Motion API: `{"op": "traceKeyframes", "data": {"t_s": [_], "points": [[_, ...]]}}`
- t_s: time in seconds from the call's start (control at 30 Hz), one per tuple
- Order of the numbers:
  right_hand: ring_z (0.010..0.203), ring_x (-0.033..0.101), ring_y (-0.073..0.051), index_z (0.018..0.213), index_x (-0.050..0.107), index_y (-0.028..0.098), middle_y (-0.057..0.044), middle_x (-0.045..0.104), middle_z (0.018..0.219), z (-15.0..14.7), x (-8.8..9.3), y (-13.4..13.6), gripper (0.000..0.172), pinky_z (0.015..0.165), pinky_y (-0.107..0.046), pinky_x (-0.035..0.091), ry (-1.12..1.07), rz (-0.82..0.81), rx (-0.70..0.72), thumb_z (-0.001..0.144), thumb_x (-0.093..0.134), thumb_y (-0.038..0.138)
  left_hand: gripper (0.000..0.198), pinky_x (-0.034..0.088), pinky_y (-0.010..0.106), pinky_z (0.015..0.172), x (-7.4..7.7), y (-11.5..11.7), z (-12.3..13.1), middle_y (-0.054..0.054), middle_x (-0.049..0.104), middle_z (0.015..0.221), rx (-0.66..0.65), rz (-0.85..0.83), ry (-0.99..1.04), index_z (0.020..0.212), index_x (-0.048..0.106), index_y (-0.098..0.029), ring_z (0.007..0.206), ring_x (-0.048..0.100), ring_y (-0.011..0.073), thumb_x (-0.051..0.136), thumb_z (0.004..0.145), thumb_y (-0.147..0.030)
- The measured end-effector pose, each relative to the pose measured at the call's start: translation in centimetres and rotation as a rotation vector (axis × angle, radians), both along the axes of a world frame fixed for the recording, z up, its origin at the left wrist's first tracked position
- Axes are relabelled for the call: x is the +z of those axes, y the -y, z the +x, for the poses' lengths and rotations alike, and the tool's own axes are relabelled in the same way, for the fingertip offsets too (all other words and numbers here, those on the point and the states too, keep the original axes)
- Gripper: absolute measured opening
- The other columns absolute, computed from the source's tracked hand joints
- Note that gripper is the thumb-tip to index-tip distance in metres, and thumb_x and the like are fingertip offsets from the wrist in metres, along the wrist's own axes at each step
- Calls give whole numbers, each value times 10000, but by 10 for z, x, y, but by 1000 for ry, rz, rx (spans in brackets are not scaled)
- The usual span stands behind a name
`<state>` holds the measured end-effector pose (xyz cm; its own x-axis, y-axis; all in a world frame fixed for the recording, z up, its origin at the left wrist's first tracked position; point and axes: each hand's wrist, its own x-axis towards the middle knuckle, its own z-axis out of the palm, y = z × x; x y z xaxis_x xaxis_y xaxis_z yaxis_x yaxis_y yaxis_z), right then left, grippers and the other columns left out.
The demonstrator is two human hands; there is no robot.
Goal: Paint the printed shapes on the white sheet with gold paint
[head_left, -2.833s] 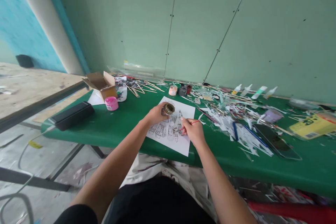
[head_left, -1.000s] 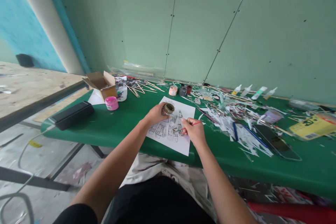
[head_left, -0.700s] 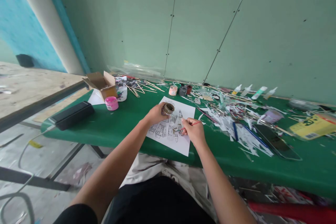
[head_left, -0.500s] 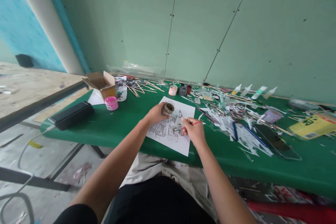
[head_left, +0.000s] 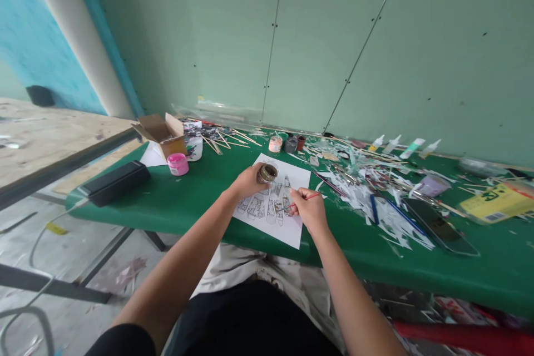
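Note:
My left hand (head_left: 247, 181) is closed around a small open paint jar (head_left: 267, 173) with brownish paint, held above the upper left of a white sheet of paper (head_left: 294, 236). Printed black outline drawings cover the sheet, and a few near its middle carry brownish colour. A thin red paintbrush (head_left: 311, 196) is pinched in my right hand (head_left: 307, 208). Its tip points left and down onto the drawings at the sheet's middle; whether it touches the paper is too small to tell.
A pink paint jar (head_left: 178, 164), an open cardboard box (head_left: 170, 142) and a black box-shaped device (head_left: 114, 182) stand to the left. More paint jars (head_left: 275, 144) sit behind the sheet. Paper scraps (head_left: 387, 219), sticks, glue bottles and a phone (head_left: 442, 225) spread over the right of the green table (head_left: 187, 208).
The brush tip has shifted very slightly over the drawings. My left hand and the jar stay in place, and the view has barely moved.

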<state>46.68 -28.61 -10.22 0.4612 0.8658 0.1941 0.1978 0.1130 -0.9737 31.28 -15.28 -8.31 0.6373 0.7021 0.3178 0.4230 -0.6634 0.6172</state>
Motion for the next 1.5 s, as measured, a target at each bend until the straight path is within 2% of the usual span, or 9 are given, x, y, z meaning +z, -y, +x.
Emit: {"op": "traceKeyframes", "data": {"t_s": [1.5], "points": [[313, 488, -127, 453, 365, 232, 43, 459, 316, 1, 0, -1, 412, 346, -219, 348, 15, -26, -16, 728, 599, 430, 576, 477, 373, 841, -2, -1, 1, 95, 624, 1151, 16, 8, -19, 1189, 491, -182, 1023, 600, 274, 713, 664, -263]]}}
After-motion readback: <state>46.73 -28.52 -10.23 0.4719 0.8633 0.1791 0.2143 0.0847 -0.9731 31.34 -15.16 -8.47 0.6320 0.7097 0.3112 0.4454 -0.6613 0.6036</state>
